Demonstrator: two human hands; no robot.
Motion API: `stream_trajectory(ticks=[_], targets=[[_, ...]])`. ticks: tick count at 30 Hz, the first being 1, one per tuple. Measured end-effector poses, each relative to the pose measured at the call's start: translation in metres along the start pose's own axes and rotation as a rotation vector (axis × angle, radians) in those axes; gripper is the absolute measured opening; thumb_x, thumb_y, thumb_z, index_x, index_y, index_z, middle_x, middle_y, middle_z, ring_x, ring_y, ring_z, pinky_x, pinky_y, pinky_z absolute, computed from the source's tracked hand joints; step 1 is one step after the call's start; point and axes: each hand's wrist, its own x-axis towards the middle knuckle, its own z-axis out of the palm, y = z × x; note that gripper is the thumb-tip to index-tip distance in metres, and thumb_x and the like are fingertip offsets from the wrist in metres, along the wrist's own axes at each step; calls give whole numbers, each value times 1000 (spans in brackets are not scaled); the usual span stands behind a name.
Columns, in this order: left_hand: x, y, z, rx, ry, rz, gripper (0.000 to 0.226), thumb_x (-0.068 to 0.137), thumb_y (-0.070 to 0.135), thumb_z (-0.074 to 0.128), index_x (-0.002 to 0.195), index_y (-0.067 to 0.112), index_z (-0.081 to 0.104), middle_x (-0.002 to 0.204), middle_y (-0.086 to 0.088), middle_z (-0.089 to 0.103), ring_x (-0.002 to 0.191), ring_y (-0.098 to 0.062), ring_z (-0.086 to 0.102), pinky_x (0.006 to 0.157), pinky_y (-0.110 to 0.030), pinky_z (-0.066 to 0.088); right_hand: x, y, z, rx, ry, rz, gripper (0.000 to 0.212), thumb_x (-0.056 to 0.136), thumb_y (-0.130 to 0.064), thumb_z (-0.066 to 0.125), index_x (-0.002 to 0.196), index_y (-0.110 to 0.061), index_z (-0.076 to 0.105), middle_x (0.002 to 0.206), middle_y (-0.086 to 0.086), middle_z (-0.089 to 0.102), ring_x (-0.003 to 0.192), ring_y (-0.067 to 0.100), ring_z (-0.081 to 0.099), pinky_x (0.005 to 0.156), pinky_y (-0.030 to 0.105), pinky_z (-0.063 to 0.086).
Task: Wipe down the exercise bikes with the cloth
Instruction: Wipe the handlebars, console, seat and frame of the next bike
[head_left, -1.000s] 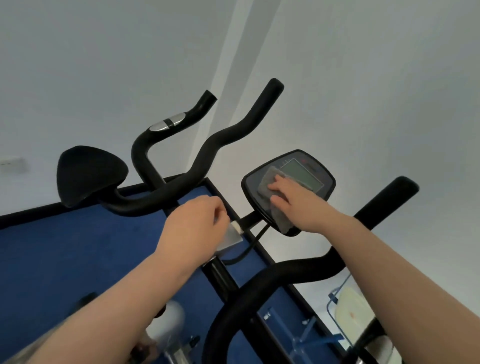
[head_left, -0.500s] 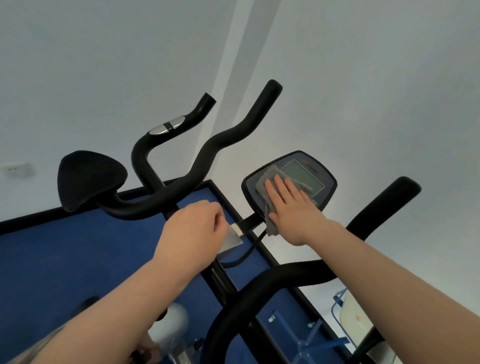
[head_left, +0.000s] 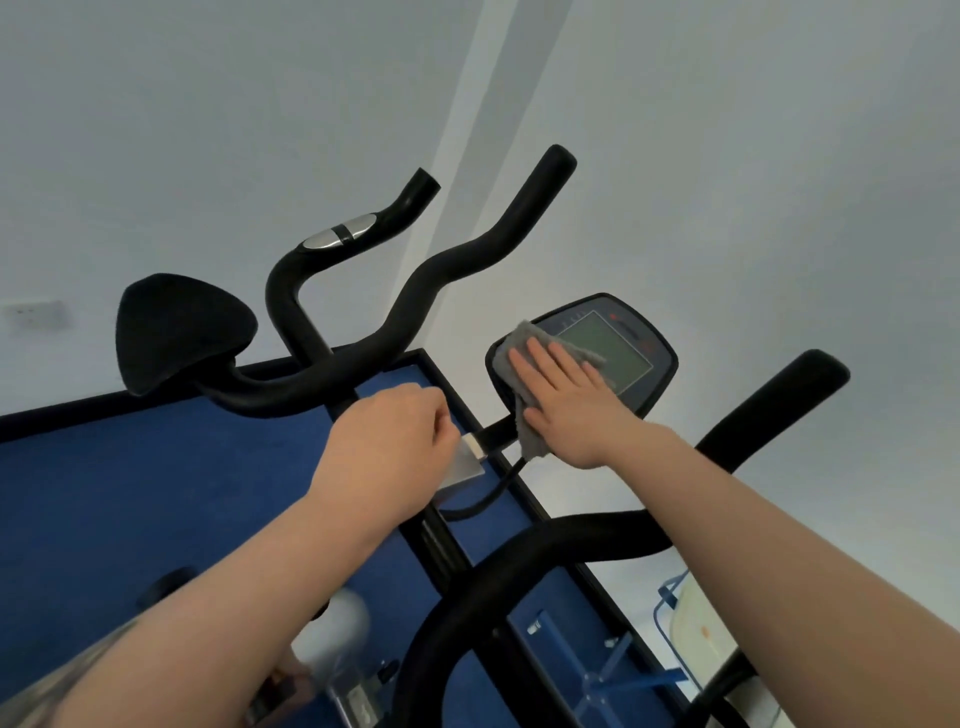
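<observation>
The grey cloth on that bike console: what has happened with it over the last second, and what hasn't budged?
The right hand has swept the grey cloth up and leftward across the black bike console, its fingers flattening from curled to straight, baring more of the green screen. The left hand stays curled by the silver bracket; the black handlebars haven't shifted.

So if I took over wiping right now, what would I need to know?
Right hand: flat, fingers straight, pressing the grey cloth on the console, over its left part.
Left hand: curled round the bracket by the handlebar stem; what it grips is hidden.
Done: console wipe under way.
Left: the green screen, handlebars, arm pad.
</observation>
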Motion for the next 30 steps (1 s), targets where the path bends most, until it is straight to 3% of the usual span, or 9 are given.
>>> stream_trajectory(ticks=[3,8,11,14,18,24,30], targets=[[-2,0,-1,-16,-1,-2,21,95,31,42,83,25,59,80,10,55,71,-8,54,58,-23,43,22,-14,-17,68,57,39,64,105,-36,25,152,-26,-17,159,-1,-25,146,20,-21,118,44,-10],[-2,-2,-2,-17,-8,12,21,95,30,43,83,25,59,81,10,56,71,-7,53,57,-19,40,-20,-7,-4,-15,-115,-73,70,104,-37,28,148,-26,-26,156,0,-30,145,21,-25,120,46,-6],[-1,-3,-2,-17,-17,18,19,96,32,44,85,27,59,82,11,55,72,-6,53,56,-16,38,-44,7,-4,13,-203,196,79,103,-31,35,145,-16,-31,155,8,-33,145,29,-25,120,49,-1],[-3,-3,-2,-9,-18,19,18,96,33,45,85,27,58,83,11,56,73,-5,53,55,-16,37,-33,5,-4,42,-131,547,88,96,-19,44,144,2,-27,154,27,-26,143,46,-18,119,54,6],[-2,-2,-1,4,-21,11,19,95,35,43,83,28,57,84,11,56,73,-6,53,53,-17,35,-5,11,-10,77,-23,626,77,102,-34,32,148,-1,-20,155,28,-21,143,49,-15,117,53,-4],[-1,-2,1,5,-18,-4,19,95,33,43,85,27,57,83,11,56,74,-6,54,55,-17,38,37,13,-30,184,113,500,70,102,-42,20,150,-12,-22,156,17,-27,144,36,-23,119,46,-11],[-1,-2,-1,-4,-30,-8,19,94,31,43,84,27,58,83,10,56,71,-6,53,57,-20,41,9,-22,-6,39,18,44,72,103,-42,25,149,-19,-25,155,10,-33,143,29,-27,115,41,-15]])
